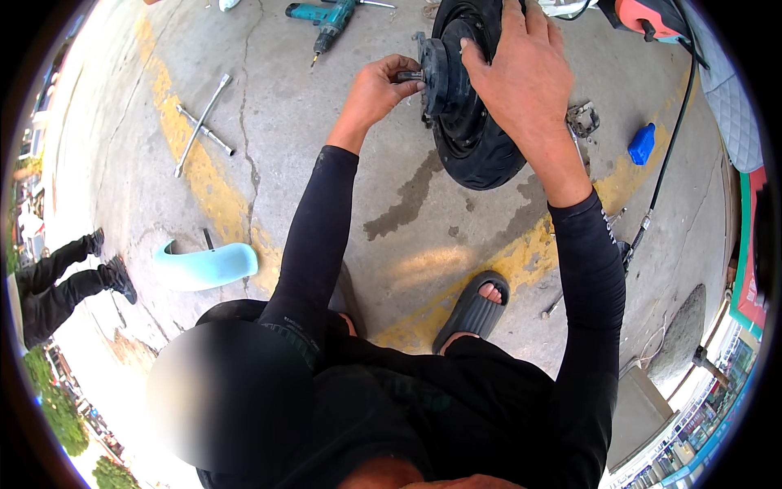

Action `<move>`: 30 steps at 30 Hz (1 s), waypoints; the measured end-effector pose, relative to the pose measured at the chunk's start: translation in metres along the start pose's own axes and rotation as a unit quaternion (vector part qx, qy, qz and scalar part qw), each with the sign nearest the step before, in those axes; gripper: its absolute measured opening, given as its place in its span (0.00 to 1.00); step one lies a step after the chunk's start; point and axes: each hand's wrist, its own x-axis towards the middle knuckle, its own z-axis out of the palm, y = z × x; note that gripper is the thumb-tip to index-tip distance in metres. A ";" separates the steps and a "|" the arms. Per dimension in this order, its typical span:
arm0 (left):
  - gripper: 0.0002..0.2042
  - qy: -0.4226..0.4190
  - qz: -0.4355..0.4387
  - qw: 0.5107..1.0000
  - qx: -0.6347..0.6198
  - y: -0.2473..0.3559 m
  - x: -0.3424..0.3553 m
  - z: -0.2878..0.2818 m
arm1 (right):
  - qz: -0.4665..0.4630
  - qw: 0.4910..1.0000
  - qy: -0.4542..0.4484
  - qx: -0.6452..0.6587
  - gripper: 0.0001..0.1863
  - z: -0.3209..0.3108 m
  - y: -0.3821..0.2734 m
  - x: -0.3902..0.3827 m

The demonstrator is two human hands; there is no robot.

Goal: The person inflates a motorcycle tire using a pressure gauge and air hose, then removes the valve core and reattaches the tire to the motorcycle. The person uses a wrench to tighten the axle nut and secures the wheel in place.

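A small black wheel (482, 163) with a thick tyre stands on edge on the concrete. On its left side sits a dark round hub (438, 77), with a short metal axle (409, 76) sticking out. The thumb and fingers of my left hand (376, 91) pinch this axle. Across the right side of the tyre lies my right hand (528, 77), its thumb toward the hub and its fingers reaching over the tread, holding the wheel. The fingertips at the top edge are partly cut off by the picture.
A teal power drill (330, 28) lies beyond my left hand. Left of it are a cross wrench (204, 126) and a light-blue fender (208, 265). A blue bottle (642, 144), a black hose (669, 138) and metal parts (583, 120) lie right. Another person's legs (73, 273) show far left.
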 end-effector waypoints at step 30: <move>0.41 0.084 -0.021 0.996 0.023 0.168 0.017 0.062 | 0.512 0.856 0.056 0.043 0.16 0.123 0.386 -0.260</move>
